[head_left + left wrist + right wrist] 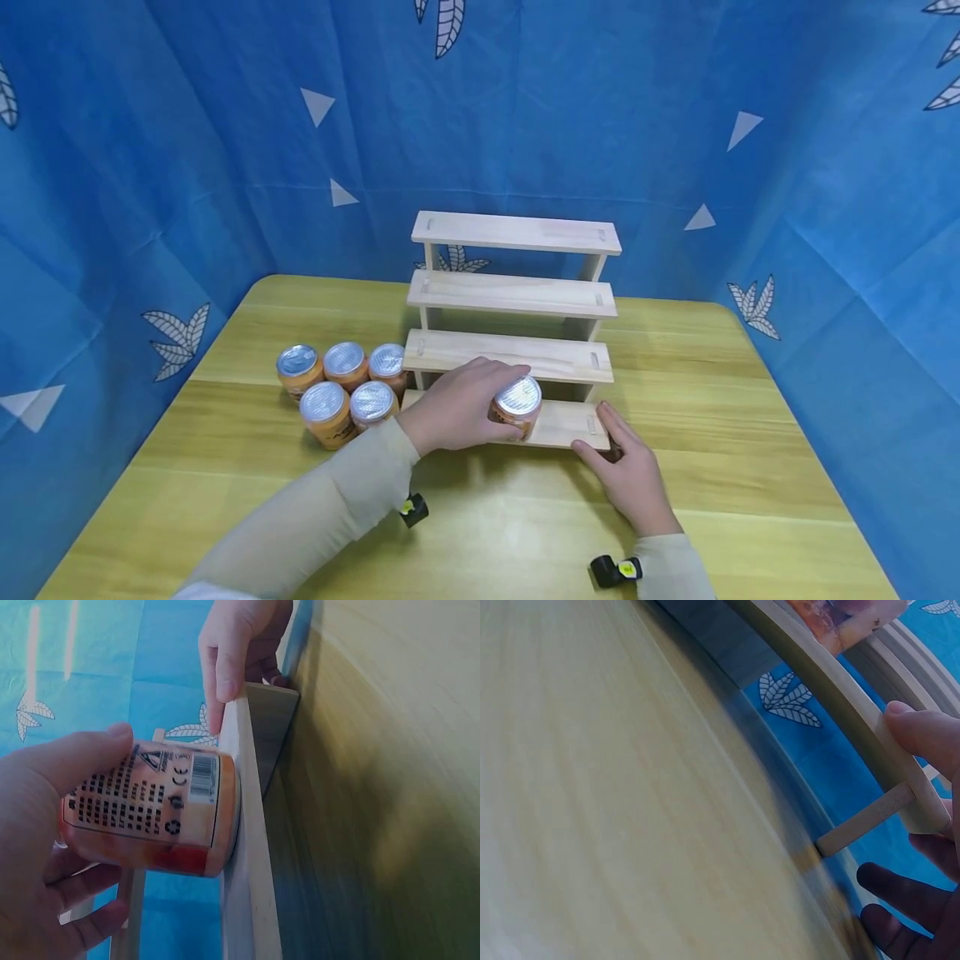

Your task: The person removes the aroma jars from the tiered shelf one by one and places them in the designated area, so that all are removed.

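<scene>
My left hand (463, 407) grips an orange can (517, 408) with a silver lid, thumb and fingers around its sides. The left wrist view shows the can (150, 810) with printed text and a barcode, its base at the lowest board (251, 847) of a stepped wooden shelf (570, 423). At that board's right end, my right hand (630, 479) holds on with the thumb at the front edge and a finger at the end. In the right wrist view the thumb (919, 727) presses the board (855, 724), while the lower fingers stay off it.
Several more orange cans (324, 403) with silver lids stand in two rows left of the shelf. Three higher boards (517, 229) rise toward the blue curtain (517, 117). Everything stands on a wooden table (720, 433).
</scene>
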`<act>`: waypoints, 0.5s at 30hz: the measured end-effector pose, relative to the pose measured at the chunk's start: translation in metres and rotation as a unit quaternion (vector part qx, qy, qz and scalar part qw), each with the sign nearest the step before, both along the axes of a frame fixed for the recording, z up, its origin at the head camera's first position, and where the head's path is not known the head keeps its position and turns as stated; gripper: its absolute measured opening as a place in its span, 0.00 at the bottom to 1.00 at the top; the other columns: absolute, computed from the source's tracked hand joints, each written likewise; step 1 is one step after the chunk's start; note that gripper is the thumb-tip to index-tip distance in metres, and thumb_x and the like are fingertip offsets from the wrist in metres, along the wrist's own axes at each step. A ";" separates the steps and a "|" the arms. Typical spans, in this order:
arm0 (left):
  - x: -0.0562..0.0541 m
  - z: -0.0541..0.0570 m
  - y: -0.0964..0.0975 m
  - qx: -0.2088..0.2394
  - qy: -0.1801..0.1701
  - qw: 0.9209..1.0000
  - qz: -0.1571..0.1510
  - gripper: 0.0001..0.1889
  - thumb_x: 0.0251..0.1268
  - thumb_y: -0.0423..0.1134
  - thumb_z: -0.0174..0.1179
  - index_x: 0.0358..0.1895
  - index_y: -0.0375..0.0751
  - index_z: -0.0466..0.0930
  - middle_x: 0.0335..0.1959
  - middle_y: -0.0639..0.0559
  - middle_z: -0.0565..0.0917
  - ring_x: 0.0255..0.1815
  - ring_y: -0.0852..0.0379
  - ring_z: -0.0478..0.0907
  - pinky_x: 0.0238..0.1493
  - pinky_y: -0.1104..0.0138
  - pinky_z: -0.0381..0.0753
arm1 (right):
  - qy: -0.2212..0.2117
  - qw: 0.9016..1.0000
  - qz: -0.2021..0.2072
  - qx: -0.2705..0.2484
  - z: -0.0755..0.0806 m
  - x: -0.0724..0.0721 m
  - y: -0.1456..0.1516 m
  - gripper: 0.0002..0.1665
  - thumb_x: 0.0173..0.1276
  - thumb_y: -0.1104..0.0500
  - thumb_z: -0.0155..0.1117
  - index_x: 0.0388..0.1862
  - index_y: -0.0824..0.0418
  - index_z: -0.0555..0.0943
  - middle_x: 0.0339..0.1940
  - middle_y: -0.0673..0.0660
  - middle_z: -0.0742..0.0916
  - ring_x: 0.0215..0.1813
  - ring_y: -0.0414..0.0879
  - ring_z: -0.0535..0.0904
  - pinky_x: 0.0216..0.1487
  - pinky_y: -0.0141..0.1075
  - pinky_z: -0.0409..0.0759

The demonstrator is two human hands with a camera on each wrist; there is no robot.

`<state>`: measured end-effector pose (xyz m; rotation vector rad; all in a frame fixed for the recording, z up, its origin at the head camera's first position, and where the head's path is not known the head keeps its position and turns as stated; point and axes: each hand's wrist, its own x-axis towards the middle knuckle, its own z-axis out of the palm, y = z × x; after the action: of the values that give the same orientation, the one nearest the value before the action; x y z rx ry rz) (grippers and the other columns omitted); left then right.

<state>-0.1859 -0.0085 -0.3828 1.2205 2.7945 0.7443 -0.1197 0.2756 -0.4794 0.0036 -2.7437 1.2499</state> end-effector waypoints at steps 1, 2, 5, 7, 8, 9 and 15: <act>0.001 0.000 -0.001 0.002 0.000 1.000 -0.001 0.43 0.59 0.59 0.71 0.76 0.48 0.66 0.65 0.55 0.78 0.63 0.57 0.73 0.62 0.60 0.76 | 0.000 1.000 0.001 0.000 0.000 0.000 0.000 0.51 0.65 0.35 0.69 0.78 0.61 0.65 0.79 0.58 0.67 0.78 0.57 0.61 0.73 0.48 0.63; 0.002 0.000 -0.002 0.005 -0.001 1.000 -0.002 0.43 0.58 0.59 0.71 0.76 0.49 0.66 0.65 0.55 0.78 0.63 0.57 0.73 0.61 0.60 0.76 | 0.001 1.000 0.001 0.000 0.000 0.000 0.000 0.51 0.65 0.35 0.69 0.78 0.61 0.65 0.79 0.58 0.67 0.78 0.57 0.61 0.73 0.48 0.63; 0.004 -0.001 -0.007 0.008 -0.004 1.000 0.002 0.43 0.58 0.60 0.71 0.75 0.50 0.66 0.64 0.55 0.78 0.63 0.58 0.73 0.60 0.60 0.77 | 0.000 1.000 0.000 0.000 0.000 0.000 0.000 0.51 0.65 0.35 0.69 0.78 0.60 0.65 0.79 0.58 0.67 0.78 0.57 0.61 0.74 0.48 0.62; 0.006 -0.001 -0.011 0.010 -0.008 1.000 0.010 0.43 0.58 0.60 0.71 0.76 0.51 0.66 0.65 0.56 0.77 0.64 0.59 0.72 0.60 0.60 0.77 | 0.000 1.000 0.000 -0.001 -0.001 0.000 0.000 0.51 0.65 0.36 0.69 0.78 0.60 0.65 0.79 0.58 0.67 0.78 0.57 0.61 0.74 0.49 0.61; 0.007 -0.001 -0.014 0.011 -0.012 1.000 0.016 0.43 0.58 0.61 0.70 0.76 0.52 0.66 0.66 0.56 0.77 0.64 0.59 0.71 0.60 0.60 0.77 | -0.001 1.000 0.000 -0.001 -0.001 0.000 0.000 0.51 0.65 0.36 0.69 0.78 0.60 0.65 0.79 0.58 0.67 0.78 0.57 0.61 0.74 0.49 0.61; 0.008 -0.001 -0.017 0.012 -0.016 1.000 0.021 0.43 0.58 0.61 0.70 0.76 0.53 0.66 0.66 0.56 0.76 0.65 0.59 0.71 0.60 0.59 0.77 | -0.003 1.000 0.001 -0.002 -0.001 0.000 0.000 0.51 0.65 0.35 0.69 0.78 0.60 0.65 0.79 0.57 0.67 0.78 0.57 0.60 0.74 0.48 0.61; 0.015 0.008 -0.040 0.057 -0.035 0.997 0.048 0.44 0.58 0.61 0.70 0.76 0.52 0.65 0.67 0.53 0.75 0.67 0.55 0.71 0.62 0.54 0.76 | -0.005 1.000 0.005 -0.003 0.001 0.000 0.001 0.51 0.65 0.36 0.69 0.78 0.60 0.64 0.79 0.58 0.66 0.78 0.57 0.60 0.74 0.49 0.61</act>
<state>-0.1709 -0.0485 -0.3743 1.0596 2.8054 0.9457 -0.1202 0.2764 -0.4788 0.0092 -2.7510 1.2644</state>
